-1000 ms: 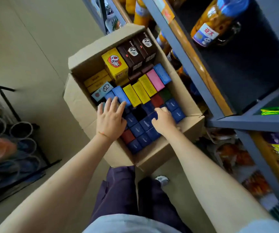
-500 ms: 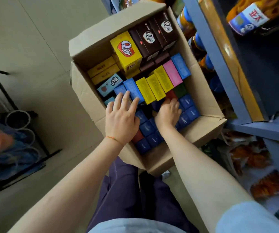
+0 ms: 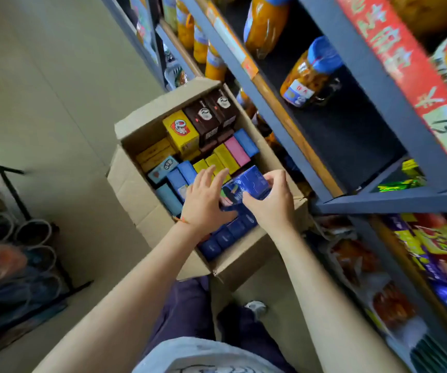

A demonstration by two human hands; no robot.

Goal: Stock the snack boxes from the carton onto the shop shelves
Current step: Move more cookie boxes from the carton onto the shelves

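Both hands were over the carton (image 3: pixel 136 189) on the floor, working a dark blue snack box (image 3: pixel 246 188) between them. The right hand (image 3: pixel 270 203) had its fingers and thumb curled round the box's near end, gripping it just above the rows still packed below. The left hand (image 3: pixel 203 200) lay against the box's left side, fingers fairly straight and spread, pressing rather than clasping. More dark blue boxes (image 3: pixel 225 235) sat packed beneath; yellow boxes (image 3: pixel 180 130), brown boxes (image 3: pixel 211 114) and a pink box (image 3: pixel 237 150) filled the far end. The blue metal shelves (image 3: pixel 378 203) stood just beside the carton, a jar of preserved fruit (image 3: pixel 311 74) on one.
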